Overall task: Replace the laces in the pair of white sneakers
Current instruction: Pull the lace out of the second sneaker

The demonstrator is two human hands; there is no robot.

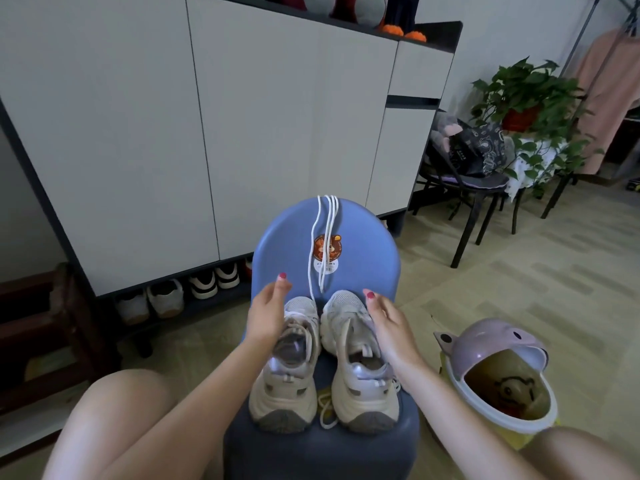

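A pair of white sneakers stands side by side on the seat of a small blue chair (pixel 360 244) at lower centre of the frame, soles down, heels toward the bottom edge and toes toward the chair back — their long axes run up the picture, nearly parallel. The left sneaker (pixel 289 372) and the right sneaker (pixel 360 368) sit just beside each other; a loose off-white lace (pixel 325 408) lies curled on the seat between their heels. Fresh white laces (pixel 327 237) hang over the top of the chair back, trailing down its front to just above the toes.

The left hand (pixel 266 313) is at the outer side of the left sneaker, fingers loosely spread and holding nothing. The right hand (pixel 388 323) is against the outer side of the right sneaker, fingers likewise apart, gripping nothing. At lower right stands a pink lidded bin (pixel 498 344), its lid open.
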